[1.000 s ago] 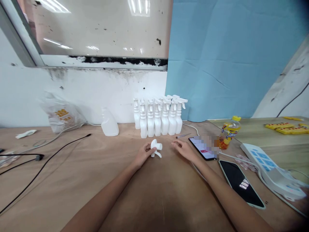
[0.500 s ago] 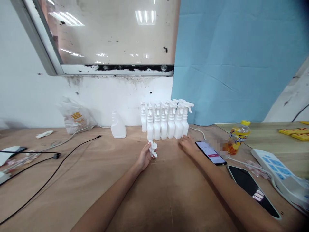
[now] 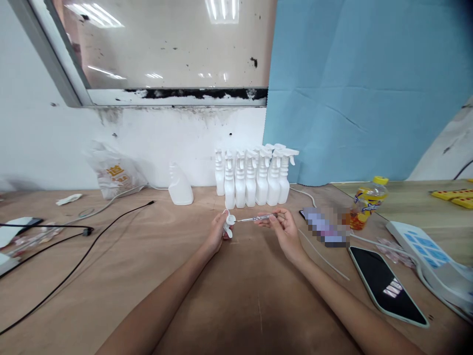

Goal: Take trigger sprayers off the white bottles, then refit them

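My left hand (image 3: 217, 231) is closed on a white spray head (image 3: 229, 220) near the middle of the table. From the right, my right hand (image 3: 284, 231) grips a thin screwdriver (image 3: 260, 218) by its clear handle. Its tip points left, at the round opening of the spray head; whether they touch I cannot tell. A thin pale tube (image 3: 325, 261) runs from near my right hand down to the right. Beyond my hands stand several white spray bottles (image 3: 261, 185) with heads on, packed together. A white bottle without a head (image 3: 180, 187) stands apart to their left.
Two phones, one blurred (image 3: 325, 229) and one dark (image 3: 388, 286), lie right, near a yellow-capped drink bottle (image 3: 365, 204) and a power strip (image 3: 424, 251). Black cables (image 3: 99, 246) and a plastic bag (image 3: 114, 172) are left. A wall (image 3: 166, 133) rises behind.
My right hand has moved back from beside the bottles and now holds the screwdriver against or near the spray head. The pale tube now shows. The view has tilted slightly down.
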A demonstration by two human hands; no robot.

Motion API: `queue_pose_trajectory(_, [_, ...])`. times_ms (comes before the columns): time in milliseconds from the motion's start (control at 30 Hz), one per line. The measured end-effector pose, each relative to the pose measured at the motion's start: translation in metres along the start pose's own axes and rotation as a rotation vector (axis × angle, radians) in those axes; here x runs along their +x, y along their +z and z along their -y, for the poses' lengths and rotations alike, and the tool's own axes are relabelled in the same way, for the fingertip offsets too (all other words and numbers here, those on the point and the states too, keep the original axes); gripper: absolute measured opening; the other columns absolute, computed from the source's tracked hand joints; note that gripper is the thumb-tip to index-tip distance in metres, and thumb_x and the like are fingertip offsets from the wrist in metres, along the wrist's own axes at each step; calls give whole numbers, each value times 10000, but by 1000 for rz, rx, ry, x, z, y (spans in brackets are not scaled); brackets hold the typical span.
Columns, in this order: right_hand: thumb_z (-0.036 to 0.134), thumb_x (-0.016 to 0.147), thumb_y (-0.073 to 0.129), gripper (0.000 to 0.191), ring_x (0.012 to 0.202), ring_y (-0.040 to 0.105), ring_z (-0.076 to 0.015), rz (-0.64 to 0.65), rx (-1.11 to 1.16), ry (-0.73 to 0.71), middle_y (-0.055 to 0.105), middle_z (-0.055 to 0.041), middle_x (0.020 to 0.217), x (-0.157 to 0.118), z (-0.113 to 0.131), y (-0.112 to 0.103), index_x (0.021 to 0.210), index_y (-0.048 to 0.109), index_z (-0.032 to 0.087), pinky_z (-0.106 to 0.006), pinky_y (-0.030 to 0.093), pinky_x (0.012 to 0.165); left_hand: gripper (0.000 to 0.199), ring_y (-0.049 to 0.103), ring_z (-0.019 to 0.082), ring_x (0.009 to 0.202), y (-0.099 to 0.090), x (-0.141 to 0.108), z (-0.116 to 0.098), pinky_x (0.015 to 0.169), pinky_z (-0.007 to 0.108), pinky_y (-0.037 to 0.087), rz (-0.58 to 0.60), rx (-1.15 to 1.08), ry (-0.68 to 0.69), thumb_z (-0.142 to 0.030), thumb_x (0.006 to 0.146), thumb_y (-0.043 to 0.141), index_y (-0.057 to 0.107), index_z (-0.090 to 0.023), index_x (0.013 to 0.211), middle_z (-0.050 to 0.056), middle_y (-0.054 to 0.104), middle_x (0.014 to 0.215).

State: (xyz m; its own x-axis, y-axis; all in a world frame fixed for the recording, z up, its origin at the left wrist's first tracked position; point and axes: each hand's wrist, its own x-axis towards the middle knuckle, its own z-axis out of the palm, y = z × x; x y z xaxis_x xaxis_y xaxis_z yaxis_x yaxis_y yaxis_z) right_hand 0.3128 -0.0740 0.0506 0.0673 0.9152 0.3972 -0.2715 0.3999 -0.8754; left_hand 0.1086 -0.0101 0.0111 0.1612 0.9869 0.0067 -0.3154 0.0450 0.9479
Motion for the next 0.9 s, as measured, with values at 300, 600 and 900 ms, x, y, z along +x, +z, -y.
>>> queue_pose_trajectory(300, [336, 849, 693, 190, 977, 654, -231, 136, -433, -147, 706, -63, 1059, -22, -14, -4, 997, 590, 274, -371, 461, 925, 493, 385, 65, 323, 8, -7, 3, 351, 214, 207, -58, 186, 76, -689, 746, 631, 498, -214, 740, -45, 537, 513])
queue_pose_trajectory(600, [398, 823, 710, 171, 702, 667, -192, 85, -401, -30, 715, -27, 780, -22, -28, -3, 860, 675, 234, -319, 513, 723, 475, 397, 79, 362, 10, -11, 5, 391, 227, 233, -53, 302, 115, -686, 756, 610, 521, -219, 750, -40, 541, 529])
queue_pose_trajectory(900, [396, 805, 739, 338, 538, 658, -180, 110, -6, 178, 729, -36, 698, -21, -25, 4, 716, 472, 211, -315, 529, 562, 542, 441, 107, 495, 12, -13, -3, 515, 235, 341, -34, 337, 127, -707, 769, 560, 446, -202, 612, -43, 478, 536])
